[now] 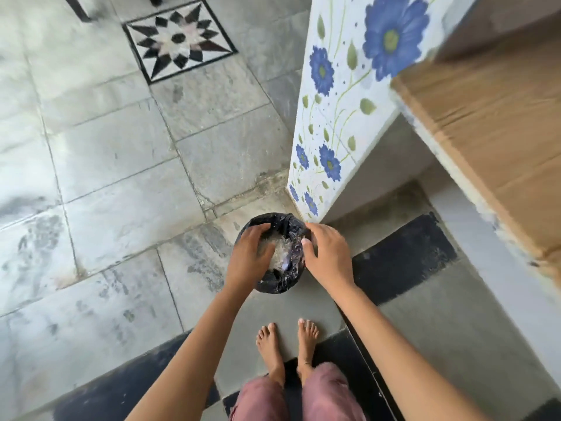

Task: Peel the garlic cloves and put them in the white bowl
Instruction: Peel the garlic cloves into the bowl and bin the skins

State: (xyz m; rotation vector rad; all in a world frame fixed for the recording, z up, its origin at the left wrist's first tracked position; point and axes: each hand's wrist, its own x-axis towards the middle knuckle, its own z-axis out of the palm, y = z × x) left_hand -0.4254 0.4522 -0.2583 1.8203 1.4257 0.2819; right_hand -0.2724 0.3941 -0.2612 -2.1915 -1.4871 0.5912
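I am standing over a small round bin (280,285) lined with a black plastic bag, which sits on the floor by a wall corner. Pale, papery scraps (280,250) lie inside it. My left hand (250,253) hovers palm down over the bin's left half, its fingers loosely bent toward the inside. My right hand (329,253) is over the right rim, fingers relaxed and slightly spread. Neither hand visibly holds anything. No garlic cloves and no white bowl are in view.
Grey stone floor tiles spread to the left, with a star-patterned inlay (179,39) at the far end. A white wall corner with blue painted flowers (331,123) stands just behind the bin. A cardboard box (498,123) is at the upper right. My bare feet (288,344) stand below the bin.
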